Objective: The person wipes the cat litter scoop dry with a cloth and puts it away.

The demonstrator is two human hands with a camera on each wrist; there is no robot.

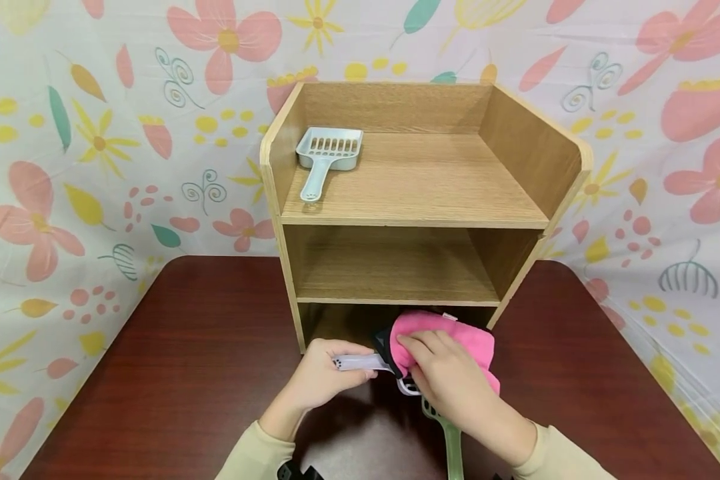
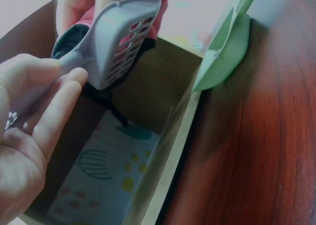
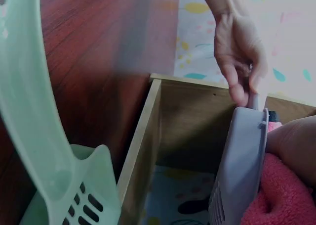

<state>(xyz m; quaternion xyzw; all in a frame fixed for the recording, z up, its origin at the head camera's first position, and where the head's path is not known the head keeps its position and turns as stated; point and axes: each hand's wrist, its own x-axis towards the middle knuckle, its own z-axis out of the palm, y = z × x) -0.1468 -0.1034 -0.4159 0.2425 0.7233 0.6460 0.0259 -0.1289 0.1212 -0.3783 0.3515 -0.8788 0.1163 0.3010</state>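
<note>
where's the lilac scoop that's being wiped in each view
Head: lilac scoop low centre, its handle gripped by the left hand, its bowl under the pink cloth.
Left wrist: upper left, slotted bowl up, cloth behind.
Right wrist: lower right, edge-on, against the cloth.
Shared landmark: the green scoop on the table.
</note>
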